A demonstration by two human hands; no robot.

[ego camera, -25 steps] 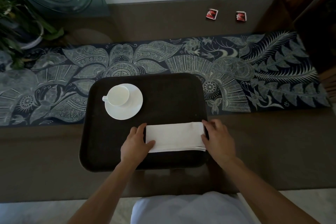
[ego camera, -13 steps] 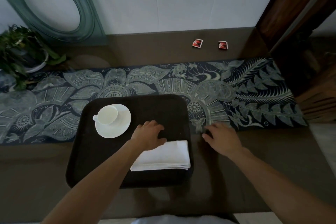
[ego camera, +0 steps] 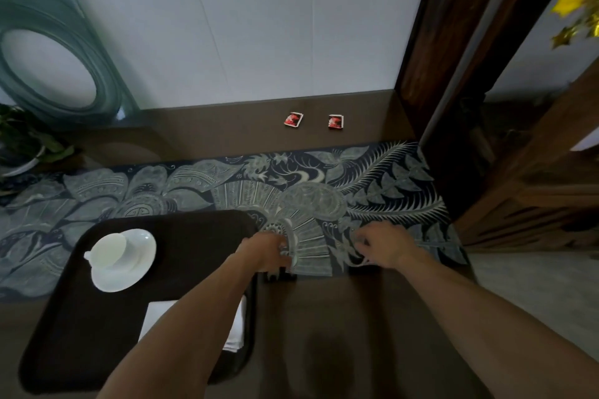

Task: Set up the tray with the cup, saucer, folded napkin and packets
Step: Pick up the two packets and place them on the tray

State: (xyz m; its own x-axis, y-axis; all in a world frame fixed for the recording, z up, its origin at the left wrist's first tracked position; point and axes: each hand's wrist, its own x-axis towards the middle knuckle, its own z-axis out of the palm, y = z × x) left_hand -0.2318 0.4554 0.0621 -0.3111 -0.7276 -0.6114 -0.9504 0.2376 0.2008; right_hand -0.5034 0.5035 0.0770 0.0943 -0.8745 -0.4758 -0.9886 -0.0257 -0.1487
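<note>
A dark tray (ego camera: 181, 230) lies at the lower left. On its far left part a white cup (ego camera: 108, 249) stands on a white saucer (ego camera: 129, 272). The folded white napkin (ego camera: 157, 317) rests on the tray's near right part, half hidden under my left forearm. Two red packets, one (ego camera: 293, 120) and the other (ego camera: 335, 121), lie near the wall on the brown tabletop. My left hand (ego camera: 264, 251) hovers past the tray's right edge, fingers loosely apart, holding nothing. My right hand (ego camera: 384, 248) is over the patterned runner, empty too.
A blue patterned runner (ego camera: 291, 191) crosses the table. A potted plant (ego camera: 22, 142) and a teal round frame (ego camera: 55, 58) stand at the far left. A dark wooden post (ego camera: 453, 42) and a wooden cabinet (ego camera: 534, 197) bound the right side.
Both hands have left the napkin and moved forward and right, off the tray and over the runner. The view has tilted up toward the packets.
</note>
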